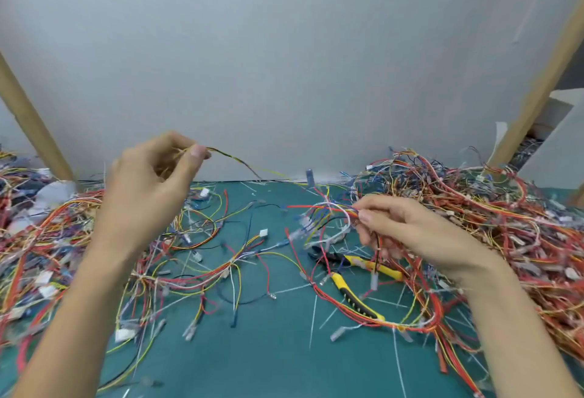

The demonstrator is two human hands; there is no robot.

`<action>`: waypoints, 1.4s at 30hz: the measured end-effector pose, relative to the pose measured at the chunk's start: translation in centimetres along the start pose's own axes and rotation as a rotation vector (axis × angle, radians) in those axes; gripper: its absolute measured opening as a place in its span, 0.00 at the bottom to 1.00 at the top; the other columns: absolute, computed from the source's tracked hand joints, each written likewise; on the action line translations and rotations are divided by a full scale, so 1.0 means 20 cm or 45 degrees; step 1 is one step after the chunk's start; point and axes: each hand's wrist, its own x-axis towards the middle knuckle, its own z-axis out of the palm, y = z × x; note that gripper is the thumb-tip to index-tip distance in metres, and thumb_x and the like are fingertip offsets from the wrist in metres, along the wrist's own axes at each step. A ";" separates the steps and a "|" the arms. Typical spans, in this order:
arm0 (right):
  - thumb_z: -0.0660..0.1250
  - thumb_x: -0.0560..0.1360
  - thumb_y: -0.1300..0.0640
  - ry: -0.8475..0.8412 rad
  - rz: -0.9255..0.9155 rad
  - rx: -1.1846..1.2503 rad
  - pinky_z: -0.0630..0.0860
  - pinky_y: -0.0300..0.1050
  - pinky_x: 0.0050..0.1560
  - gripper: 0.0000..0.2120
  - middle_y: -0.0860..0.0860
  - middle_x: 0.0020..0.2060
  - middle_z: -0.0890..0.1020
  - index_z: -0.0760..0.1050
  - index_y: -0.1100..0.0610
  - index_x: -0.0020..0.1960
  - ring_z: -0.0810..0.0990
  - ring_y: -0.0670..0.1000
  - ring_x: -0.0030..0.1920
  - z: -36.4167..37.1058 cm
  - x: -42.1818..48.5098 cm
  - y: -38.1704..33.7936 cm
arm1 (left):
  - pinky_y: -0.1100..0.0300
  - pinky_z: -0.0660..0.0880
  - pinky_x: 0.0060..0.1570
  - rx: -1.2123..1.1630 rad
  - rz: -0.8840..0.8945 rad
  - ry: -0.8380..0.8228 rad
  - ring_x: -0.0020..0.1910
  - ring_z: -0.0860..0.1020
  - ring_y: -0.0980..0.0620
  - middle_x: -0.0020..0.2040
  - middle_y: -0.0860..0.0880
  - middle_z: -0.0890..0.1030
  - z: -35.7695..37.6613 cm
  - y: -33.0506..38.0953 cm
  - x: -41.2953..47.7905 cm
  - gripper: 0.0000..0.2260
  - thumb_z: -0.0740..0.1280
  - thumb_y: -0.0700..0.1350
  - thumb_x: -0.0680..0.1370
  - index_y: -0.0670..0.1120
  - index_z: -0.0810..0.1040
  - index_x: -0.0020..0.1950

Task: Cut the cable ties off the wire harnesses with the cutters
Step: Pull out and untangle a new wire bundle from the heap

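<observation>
My left hand (151, 182) is raised above the mat and pinches a thin yellow and black wire (240, 160) that stretches rightward toward the far pile. My right hand (401, 227) pinches a small harness of red, white and blue wires (322, 211) at mid height, its strands fanning out to the left. The yellow-handled cutters (354, 280) lie on the green mat (271, 350) just below my right hand, under some red wires; neither hand touches them.
Big tangled heaps of wire harnesses rise at the right (493, 224) and the left (34, 233). Looser harnesses (202, 271) and cut white ties (313, 312) are strewn over the mat. A grey wall (284, 66) and two slanted wooden posts (537, 88) stand behind.
</observation>
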 end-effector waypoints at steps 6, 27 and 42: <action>0.60 0.79 0.55 -0.204 -0.017 0.412 0.66 0.35 0.24 0.14 0.55 0.32 0.77 0.75 0.65 0.56 0.71 0.48 0.28 0.02 -0.03 0.00 | 0.61 0.67 0.43 0.439 0.009 -0.211 0.45 0.80 0.53 0.42 0.53 0.83 0.09 0.06 -0.03 0.04 0.67 0.44 0.78 0.50 0.81 0.49; 0.58 0.81 0.54 -0.258 0.005 0.356 0.65 0.33 0.24 0.13 0.52 0.30 0.74 0.79 0.58 0.54 0.68 0.47 0.26 0.08 0.00 0.00 | 0.74 0.67 0.50 0.205 0.315 -0.574 0.52 0.74 0.62 0.49 0.60 0.77 0.31 0.24 -0.20 0.13 0.73 0.52 0.72 0.54 0.76 0.54; 0.55 0.84 0.55 -0.188 0.059 0.167 0.63 0.36 0.27 0.13 0.49 0.30 0.71 0.78 0.55 0.51 0.66 0.47 0.27 0.17 0.06 0.05 | 0.65 0.75 0.48 0.125 0.119 -0.882 0.48 0.79 0.64 0.46 0.61 0.83 0.35 0.11 -0.18 0.07 0.69 0.44 0.78 0.54 0.81 0.54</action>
